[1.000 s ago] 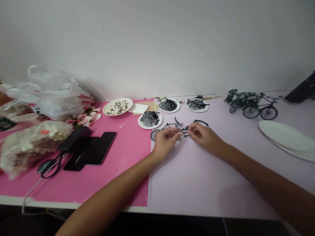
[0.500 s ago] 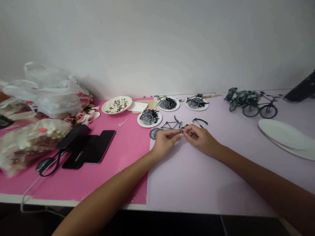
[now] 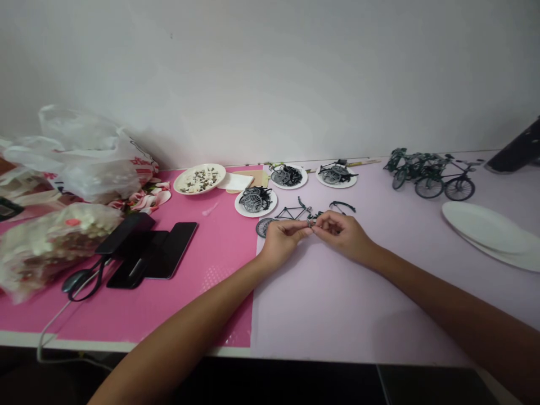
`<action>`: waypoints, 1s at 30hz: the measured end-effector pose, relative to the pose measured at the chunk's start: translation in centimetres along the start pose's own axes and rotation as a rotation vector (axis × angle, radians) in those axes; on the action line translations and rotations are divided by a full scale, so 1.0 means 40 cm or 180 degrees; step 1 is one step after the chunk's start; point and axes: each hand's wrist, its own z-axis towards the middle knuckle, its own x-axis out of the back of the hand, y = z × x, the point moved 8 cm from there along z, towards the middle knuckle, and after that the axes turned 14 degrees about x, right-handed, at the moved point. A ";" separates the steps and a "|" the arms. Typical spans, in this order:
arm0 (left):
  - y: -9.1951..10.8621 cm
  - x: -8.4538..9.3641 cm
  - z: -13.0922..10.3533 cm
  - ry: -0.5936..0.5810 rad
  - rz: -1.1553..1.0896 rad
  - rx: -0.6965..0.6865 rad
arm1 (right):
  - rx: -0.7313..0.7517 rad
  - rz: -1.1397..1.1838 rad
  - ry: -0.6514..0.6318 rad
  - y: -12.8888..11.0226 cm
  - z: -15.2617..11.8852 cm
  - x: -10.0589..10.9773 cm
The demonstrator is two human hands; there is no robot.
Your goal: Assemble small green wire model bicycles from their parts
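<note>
My left hand [image 3: 282, 241] and my right hand [image 3: 342, 235] meet fingertip to fingertip over the pale sheet. Between their pinched fingers is a small greyish part [image 3: 310, 223], too small to name and mostly covered by the fingers. Just behind them lies a dark green toy bicycle frame [image 3: 292, 212]. A small grey spoked wheel [image 3: 264, 227] rests beside my left hand, partly hidden by it. Beyond my right hand is a curved dark piece [image 3: 343, 206], like a mudguard. Other dark parts lie by the fingertips, but their shape is blocked.
Small plates of wheels and dark parts [image 3: 241, 209] stand behind the hands. Assembled toy bicycles [image 3: 442, 179] stand at the right, above stacked white plates [image 3: 485, 228]. A bowl of small pieces [image 3: 180, 184], phones [image 3: 179, 250] and plastic bags [image 3: 93, 163] occupy the left.
The fingertips have shifted very slightly around the small part, both hands still pinched together. The other things keep their places; the whole view has moved a little.
</note>
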 end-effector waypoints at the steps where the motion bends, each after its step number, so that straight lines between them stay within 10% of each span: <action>1: -0.002 0.002 0.001 0.0016 0.0027 0.0019 | -0.0042 0.0046 0.0023 0.005 -0.001 0.001; 30: 0.002 -0.011 -0.005 -0.0118 0.0183 -0.0061 | -0.0395 0.0791 -0.0196 0.002 0.008 -0.008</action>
